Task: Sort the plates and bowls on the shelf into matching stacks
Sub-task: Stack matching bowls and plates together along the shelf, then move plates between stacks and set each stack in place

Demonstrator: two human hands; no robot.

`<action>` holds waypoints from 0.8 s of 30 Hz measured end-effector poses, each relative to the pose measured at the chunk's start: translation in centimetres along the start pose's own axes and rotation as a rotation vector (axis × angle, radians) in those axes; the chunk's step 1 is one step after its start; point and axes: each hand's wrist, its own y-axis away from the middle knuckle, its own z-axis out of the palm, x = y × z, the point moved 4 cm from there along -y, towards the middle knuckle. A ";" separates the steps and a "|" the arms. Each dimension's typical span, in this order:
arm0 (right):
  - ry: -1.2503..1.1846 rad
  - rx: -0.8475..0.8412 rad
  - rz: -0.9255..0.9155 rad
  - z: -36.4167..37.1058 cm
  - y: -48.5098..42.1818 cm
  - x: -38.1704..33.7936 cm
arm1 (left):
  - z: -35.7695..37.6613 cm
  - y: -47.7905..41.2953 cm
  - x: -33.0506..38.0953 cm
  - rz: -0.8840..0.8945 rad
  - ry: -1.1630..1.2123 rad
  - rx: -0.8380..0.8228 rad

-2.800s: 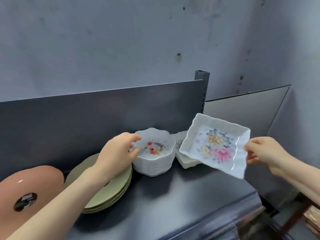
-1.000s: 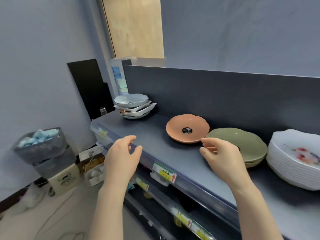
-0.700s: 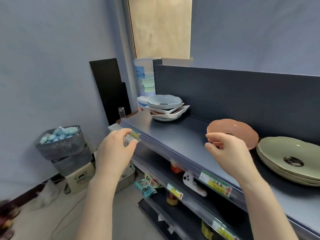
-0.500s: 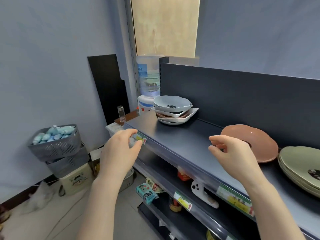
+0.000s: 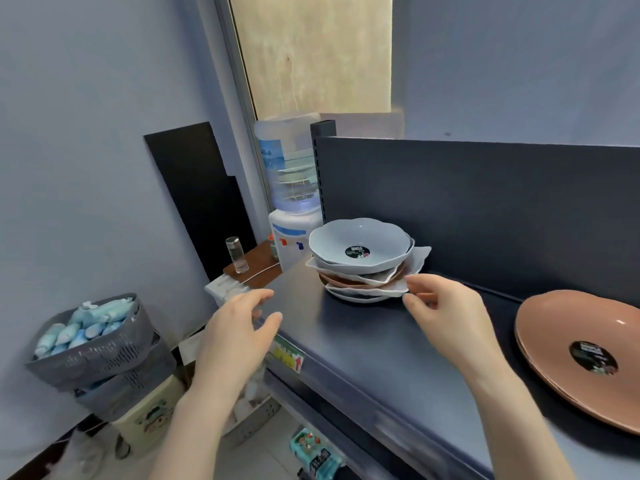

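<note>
Grey-blue bowl tops mixed stack at shelf left end | rigid, slick, likely breakable; lift by rim | right hand open beside stack | left hand open, empty

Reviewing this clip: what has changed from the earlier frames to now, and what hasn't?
The right hand let go of the square floral dish it held at first and has reached left to the mixed stack, fingers at a white dish's edge. The left hand, earlier on the white bowls and then at the shelf edge, now hovers open. The pink plate and the mixed stack look unmoved.
</note>
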 end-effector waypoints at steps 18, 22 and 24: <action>0.000 0.236 0.271 3.2 -8.2 2.2 | 9.6 -22.2 3.2 0.211 0.045 -0.322; 0.021 0.348 0.332 3.9 -9.1 1.1 | 11.7 -24.3 2.4 0.297 0.054 -0.481; 0.070 0.352 0.359 4.7 -9.7 0.4 | 12.2 -24.6 1.8 0.327 0.108 -0.514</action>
